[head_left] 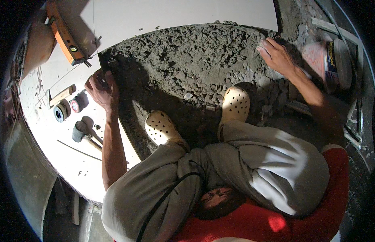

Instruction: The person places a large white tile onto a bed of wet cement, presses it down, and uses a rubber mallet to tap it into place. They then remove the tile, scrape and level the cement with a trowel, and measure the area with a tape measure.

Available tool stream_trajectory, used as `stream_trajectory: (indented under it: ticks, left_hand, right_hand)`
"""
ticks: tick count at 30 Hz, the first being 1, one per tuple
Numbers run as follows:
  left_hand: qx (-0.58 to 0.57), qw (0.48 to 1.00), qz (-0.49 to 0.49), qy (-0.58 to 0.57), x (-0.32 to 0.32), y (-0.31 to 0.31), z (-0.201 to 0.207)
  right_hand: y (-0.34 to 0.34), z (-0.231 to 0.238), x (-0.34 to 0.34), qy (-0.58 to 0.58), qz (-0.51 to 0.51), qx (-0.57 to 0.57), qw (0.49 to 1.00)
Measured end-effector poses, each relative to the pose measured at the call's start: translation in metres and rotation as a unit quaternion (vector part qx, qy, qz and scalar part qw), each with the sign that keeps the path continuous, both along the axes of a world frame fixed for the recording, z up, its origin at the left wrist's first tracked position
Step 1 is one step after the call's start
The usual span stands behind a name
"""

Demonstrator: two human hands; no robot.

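My left hand is closed at the corner of the white tiles, its fingers curled together. A thin dark line runs down to it from above; whether that is a string or a tile joint, I cannot tell. My right hand reaches to the far right of the rough grey mortar bed, fingers stretched out and fingertips at the mortar near the edge of the large white tile. Nothing clear shows in its fingers. An orange spirit level lies just above my left hand.
On the white tiles at left lie a wooden-handled hammer, a tape roll, a small red-and-white round item and a mallet. A bucket lies on its side at right. My cream clogs stand at the mortar's near side.
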State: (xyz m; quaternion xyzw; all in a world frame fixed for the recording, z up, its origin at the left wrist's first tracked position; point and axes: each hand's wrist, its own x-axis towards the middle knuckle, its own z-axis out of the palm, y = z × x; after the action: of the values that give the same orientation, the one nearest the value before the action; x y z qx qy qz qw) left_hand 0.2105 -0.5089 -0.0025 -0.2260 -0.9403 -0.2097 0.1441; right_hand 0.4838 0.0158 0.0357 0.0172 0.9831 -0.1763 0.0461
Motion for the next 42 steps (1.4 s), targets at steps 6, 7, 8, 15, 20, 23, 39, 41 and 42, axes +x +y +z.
stream_trajectory:
  ticks: [6, 7, 8, 15, 20, 23, 39, 41, 42]
  left_hand:
    - [-0.007, 1.0, 0.019, -0.022, -0.002, 0.001, 0.003]
    - [-0.003, 1.0, 0.013, -0.02, -0.001, 0.0, 0.003]
    - [0.001, 1.0, 0.007, -0.019, 0.0, -0.001, 0.003]
    - [0.012, 1.0, 0.001, -0.012, -0.001, -0.001, 0.002]
    - [0.01, 0.999, 0.005, -0.032, -0.001, 0.0, 0.002]
    - [0.003, 0.999, 0.021, -0.031, -0.001, 0.0, 0.002]
    - [0.024, 0.999, -0.001, -0.03, 0.001, 0.0, 0.003]
    - [0.031, 0.997, 0.031, -0.069, 0.001, 0.0, 0.003]
    - [0.017, 0.998, 0.022, -0.053, 0.001, 0.0, 0.002]
  right_hand:
    - [0.002, 0.028, 0.01, -0.012, 0.087, 0.008, 0.996]
    - [0.004, 0.034, 0.013, -0.021, 0.095, 0.015, 0.995]
    - [0.005, 0.036, 0.014, -0.016, 0.093, 0.023, 0.995]
    - [-0.019, 0.007, -0.028, 0.037, 0.063, 0.002, 0.997]
    - [-0.04, 0.02, -0.039, -0.082, 0.095, -0.003, 0.992]
    - [-0.048, 0.039, -0.032, -0.077, 0.108, -0.02, 0.991]
    - [-0.037, 0.035, -0.007, -0.066, 0.17, 0.015, 0.983]
    - [-0.008, 0.036, 0.007, -0.008, 0.222, 0.082, 0.972]
    - [0.005, 0.037, 0.011, 0.036, 0.233, 0.109, 0.966]
